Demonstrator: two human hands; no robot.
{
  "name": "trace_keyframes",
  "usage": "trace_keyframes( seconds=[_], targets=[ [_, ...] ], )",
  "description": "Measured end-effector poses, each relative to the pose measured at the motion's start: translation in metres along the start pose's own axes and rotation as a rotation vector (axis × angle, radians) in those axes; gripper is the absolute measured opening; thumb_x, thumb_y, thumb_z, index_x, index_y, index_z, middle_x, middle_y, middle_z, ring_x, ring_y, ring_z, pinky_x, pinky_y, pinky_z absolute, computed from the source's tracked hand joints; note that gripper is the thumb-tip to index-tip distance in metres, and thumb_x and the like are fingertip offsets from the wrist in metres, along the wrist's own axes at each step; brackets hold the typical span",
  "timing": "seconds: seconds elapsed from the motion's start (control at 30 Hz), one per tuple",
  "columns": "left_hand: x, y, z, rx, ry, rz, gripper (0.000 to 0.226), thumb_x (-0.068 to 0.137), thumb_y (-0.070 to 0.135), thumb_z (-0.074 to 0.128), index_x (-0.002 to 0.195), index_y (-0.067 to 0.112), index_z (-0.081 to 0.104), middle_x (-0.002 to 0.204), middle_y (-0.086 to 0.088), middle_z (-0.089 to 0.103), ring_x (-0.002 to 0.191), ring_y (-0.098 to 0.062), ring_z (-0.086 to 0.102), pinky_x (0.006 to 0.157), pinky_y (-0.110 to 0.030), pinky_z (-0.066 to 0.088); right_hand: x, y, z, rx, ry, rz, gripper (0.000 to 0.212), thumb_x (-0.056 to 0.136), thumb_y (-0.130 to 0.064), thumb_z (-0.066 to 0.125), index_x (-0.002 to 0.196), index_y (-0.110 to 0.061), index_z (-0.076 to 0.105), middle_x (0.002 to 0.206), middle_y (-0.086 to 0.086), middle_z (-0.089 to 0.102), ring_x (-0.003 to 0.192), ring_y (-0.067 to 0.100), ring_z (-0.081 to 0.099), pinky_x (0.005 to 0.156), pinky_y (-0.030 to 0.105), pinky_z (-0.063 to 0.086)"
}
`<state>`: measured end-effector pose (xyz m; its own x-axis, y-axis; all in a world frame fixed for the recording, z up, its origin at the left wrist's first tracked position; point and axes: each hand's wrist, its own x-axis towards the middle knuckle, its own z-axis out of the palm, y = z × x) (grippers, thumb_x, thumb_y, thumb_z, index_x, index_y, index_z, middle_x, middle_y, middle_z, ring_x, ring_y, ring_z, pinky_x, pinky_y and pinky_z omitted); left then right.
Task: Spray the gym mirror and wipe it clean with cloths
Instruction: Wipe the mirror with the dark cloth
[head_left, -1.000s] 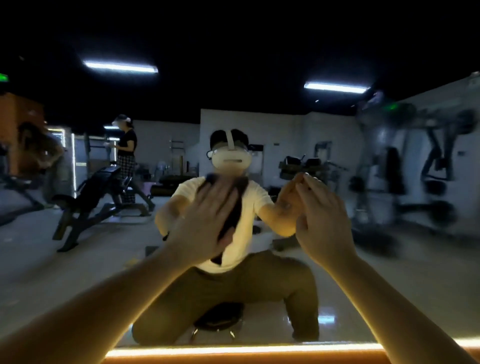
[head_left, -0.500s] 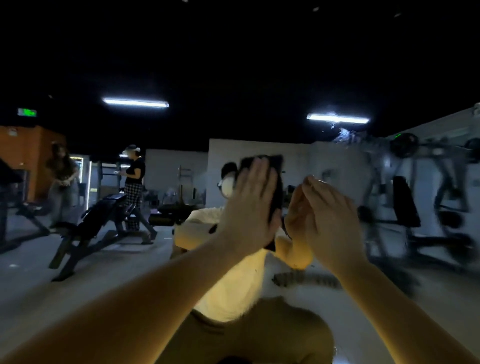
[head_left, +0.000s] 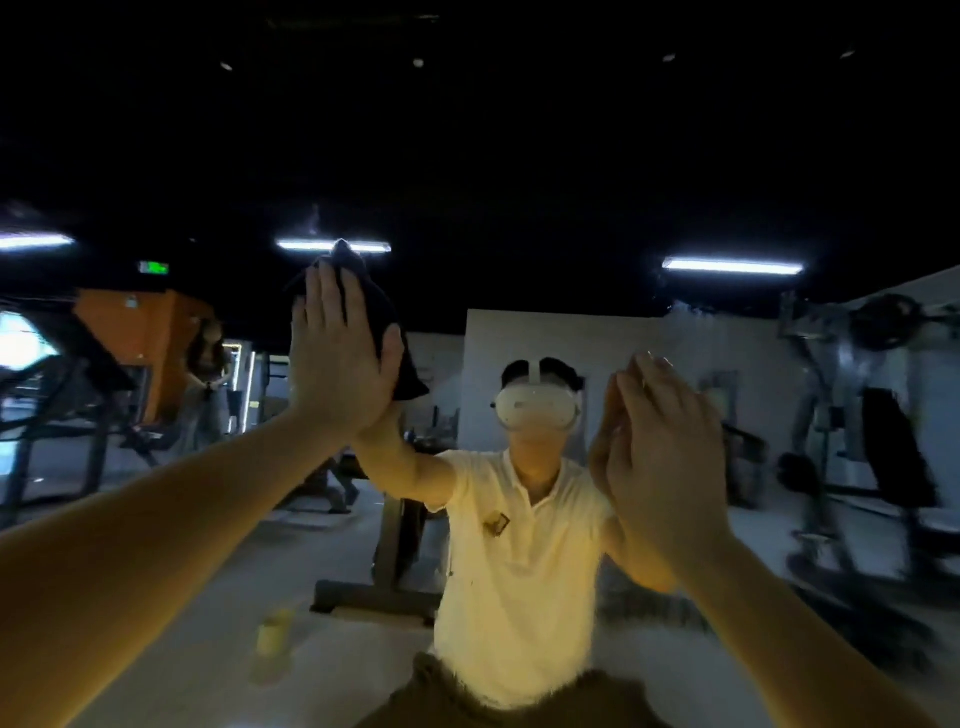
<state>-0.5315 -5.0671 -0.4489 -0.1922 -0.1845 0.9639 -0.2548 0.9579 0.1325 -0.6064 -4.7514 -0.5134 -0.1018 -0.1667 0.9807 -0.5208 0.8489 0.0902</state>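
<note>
The gym mirror (head_left: 519, 182) fills the whole view and reflects me and the room. My left hand (head_left: 337, 353) presses a dark cloth (head_left: 395, 332) flat against the glass, fingers straight and pointing up, high at the left of centre. My right hand (head_left: 660, 441) lies flat on the glass at the right, fingers straight; whether a cloth sits under it I cannot tell. A smeared, hazy patch covers the glass at the right.
In the reflection, a yellowish bottle (head_left: 274, 631) stands on the floor at the lower left. Weight machines (head_left: 872, 415) show at the right, a bench frame (head_left: 384, 582) behind me, and a person (head_left: 205, 384) at the left.
My left hand has swept the dark cloth up and to the left across the glass. The view has tilted upward. My right hand stays flat on the mirror at the right.
</note>
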Motion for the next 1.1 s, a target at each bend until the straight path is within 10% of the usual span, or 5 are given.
trace_keyframes(
  seconds=[0.37, 0.57, 1.1],
  targets=[
    [-0.076, 0.234, 0.031, -0.089, -0.113, 0.513, 0.076, 0.108, 0.05, 0.024, 0.165, 0.004, 0.003, 0.172, -0.023, -0.005, 0.16, -0.036, -0.01, 0.13, -0.053, 0.003, -0.027, 0.055, -0.011, 0.193, 0.105, 0.151, 0.046, 0.093, -0.02, 0.045, 0.133, -0.005, 0.062, 0.147, 0.016, 0.055, 0.135, 0.033, 0.05, 0.114, 0.055, 0.036],
    [-0.091, 0.217, 0.036, -0.029, -0.101, 0.676, 0.076, 0.109, 0.052, 0.023, 0.165, 0.003, 0.01, 0.173, -0.022, 0.0, 0.161, -0.034, -0.004, 0.13, -0.05, 0.003, -0.045, 0.045, -0.014, 0.17, 0.063, 0.082, 0.052, 0.091, -0.017, 0.042, 0.138, -0.003, 0.059, 0.145, 0.018, 0.056, 0.137, 0.033, 0.05, 0.116, 0.053, 0.035],
    [-0.181, -0.057, 0.037, -0.066, -0.089, -0.015, 0.078, 0.109, 0.05, 0.022, 0.162, -0.006, 0.013, 0.169, -0.032, 0.009, 0.159, -0.044, 0.006, 0.126, -0.064, 0.016, -0.117, -0.027, 0.012, 0.131, -0.096, 0.11, 0.057, 0.098, -0.029, 0.039, 0.15, -0.009, 0.047, 0.167, 0.016, 0.024, 0.152, 0.037, 0.03, 0.116, 0.061, 0.034]
  ],
)
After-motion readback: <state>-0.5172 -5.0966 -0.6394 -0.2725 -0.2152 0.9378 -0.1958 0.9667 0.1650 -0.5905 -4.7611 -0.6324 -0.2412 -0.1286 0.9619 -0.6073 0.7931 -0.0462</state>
